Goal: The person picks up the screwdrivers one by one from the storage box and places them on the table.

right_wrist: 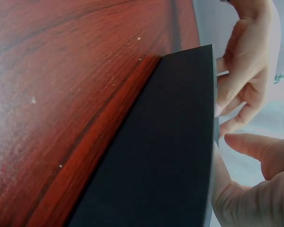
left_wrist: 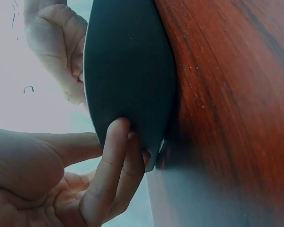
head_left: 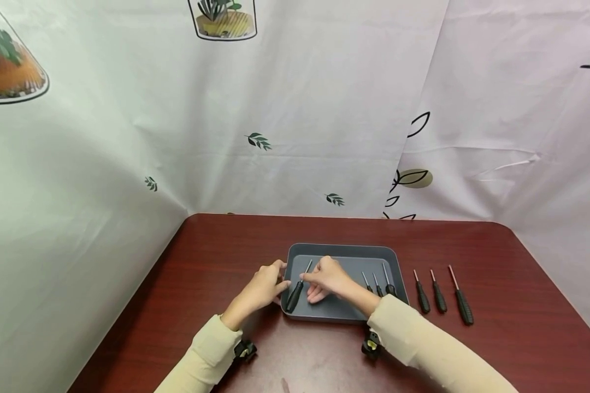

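In the head view my left hand (head_left: 264, 285) holds the left wall of a grey rectangular tray (head_left: 344, 250). The left wrist view shows its thumb at the rim and its fingers (left_wrist: 114, 161) against the tray's outer wall. Inside the tray, at its left end, lies a black-handled screwdriver (head_left: 295, 297), its metal shaft pointing away from me. My right hand (head_left: 330, 277) reaches over the tray and pinches this screwdriver by the shaft, just above the handle. In the right wrist view the tray wall (right_wrist: 156, 142) hides the screwdriver and some right fingertips.
Three more screwdrivers (head_left: 390, 286) lie at the tray's right end, partly behind the right forearm. To the right of the tray, three screwdrivers (head_left: 440, 299) lie side by side on the reddish-brown table (head_left: 216, 245). A patterned white cloth (head_left: 300, 109) hangs behind the table.
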Demonstrator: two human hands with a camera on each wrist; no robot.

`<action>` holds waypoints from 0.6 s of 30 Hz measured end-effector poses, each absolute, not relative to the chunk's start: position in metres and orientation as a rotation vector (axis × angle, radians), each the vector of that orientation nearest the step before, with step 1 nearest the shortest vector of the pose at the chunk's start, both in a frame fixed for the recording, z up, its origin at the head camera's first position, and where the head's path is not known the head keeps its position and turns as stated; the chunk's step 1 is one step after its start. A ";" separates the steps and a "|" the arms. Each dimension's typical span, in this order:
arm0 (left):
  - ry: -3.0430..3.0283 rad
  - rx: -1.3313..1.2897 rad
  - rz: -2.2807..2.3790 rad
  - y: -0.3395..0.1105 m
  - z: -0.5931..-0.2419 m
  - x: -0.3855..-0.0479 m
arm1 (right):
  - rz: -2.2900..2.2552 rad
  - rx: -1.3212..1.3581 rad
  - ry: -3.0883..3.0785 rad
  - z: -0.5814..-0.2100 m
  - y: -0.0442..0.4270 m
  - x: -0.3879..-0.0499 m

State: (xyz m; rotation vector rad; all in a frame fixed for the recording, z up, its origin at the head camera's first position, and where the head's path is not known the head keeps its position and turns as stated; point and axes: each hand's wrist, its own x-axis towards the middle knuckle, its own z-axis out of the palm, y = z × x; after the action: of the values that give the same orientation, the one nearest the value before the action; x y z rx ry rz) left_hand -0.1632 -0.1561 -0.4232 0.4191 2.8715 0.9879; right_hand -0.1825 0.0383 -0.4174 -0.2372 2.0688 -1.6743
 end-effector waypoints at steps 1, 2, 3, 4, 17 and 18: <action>2.872 0.421 0.985 -0.156 -0.423 -0.163 | -1.667 -0.241 2.079 -0.418 0.037 -0.182; 2.867 0.423 0.989 -0.156 -0.424 -0.163 | -1.659 -0.243 2.090 -0.419 0.037 -0.181; 2.853 0.420 1.001 -0.155 -0.424 -0.162 | -1.650 -0.237 2.099 -0.420 0.037 -0.180; 2.840 0.422 1.016 -0.156 -0.423 -0.162 | -1.644 -0.237 2.111 -0.420 0.035 -0.180; 2.735 0.408 1.166 -0.159 -0.425 -0.160 | -1.615 -0.271 2.199 -0.424 0.030 -0.180; 2.736 0.410 1.165 -0.159 -0.425 -0.160 | -1.618 -0.266 2.197 -0.424 0.030 -0.180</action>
State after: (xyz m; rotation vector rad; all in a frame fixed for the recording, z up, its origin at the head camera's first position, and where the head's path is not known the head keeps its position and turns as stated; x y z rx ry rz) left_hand -0.1598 -0.1593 -0.4246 0.4097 2.7358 1.1653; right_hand -0.1805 0.0296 -0.4239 -0.2658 2.1972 -1.6183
